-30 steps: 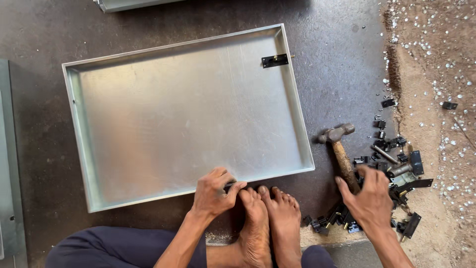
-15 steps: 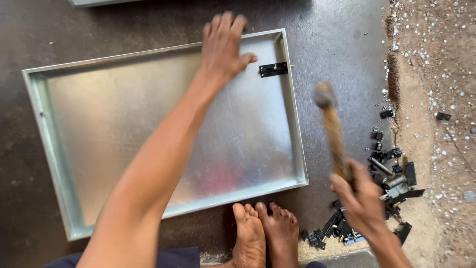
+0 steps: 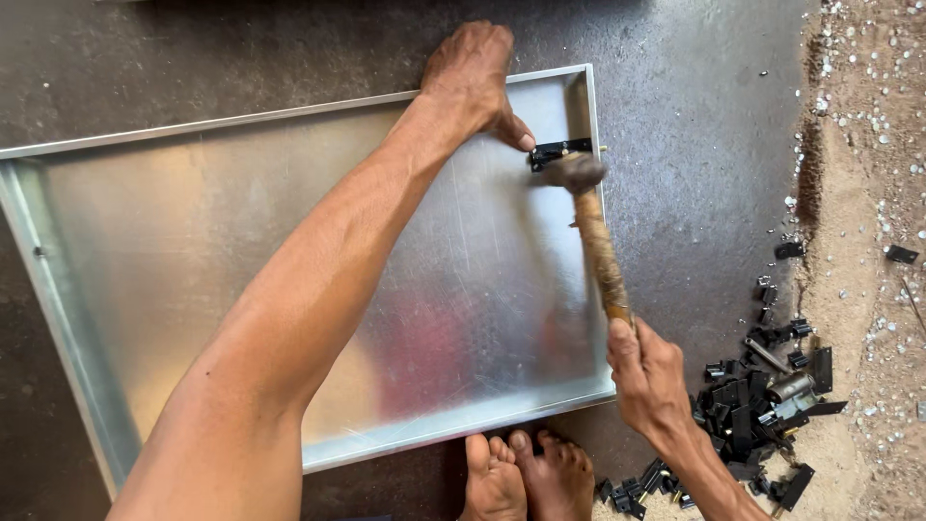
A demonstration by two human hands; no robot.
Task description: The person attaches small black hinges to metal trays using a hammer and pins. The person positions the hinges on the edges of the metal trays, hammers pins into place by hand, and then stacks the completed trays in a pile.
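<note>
A shallow galvanised metal tray [image 3: 193,241] lies flat on the dark floor in front of me. A small black latch fitting [image 3: 558,151] sits inside the tray against its right wall, near the far right corner. My left hand [image 3: 473,77] reaches across the tray, its thumb and fingertips touching the left end of the latch. My right hand [image 3: 648,374] grips the wooden handle of a hammer [image 3: 593,227], low on the shaft. The hammer's head rests on or just above the latch.
A heap of small black metal fittings [image 3: 762,405] lies on the floor right of the tray, beside sandy ground strewn with white pebbles [image 3: 868,145]. My bare feet [image 3: 526,478] sit against the tray's near edge.
My left hand came down from the tray's far edge onto the latch. The hammer swung from upright beside the tray down onto the latch. The tray looks larger and closer.
</note>
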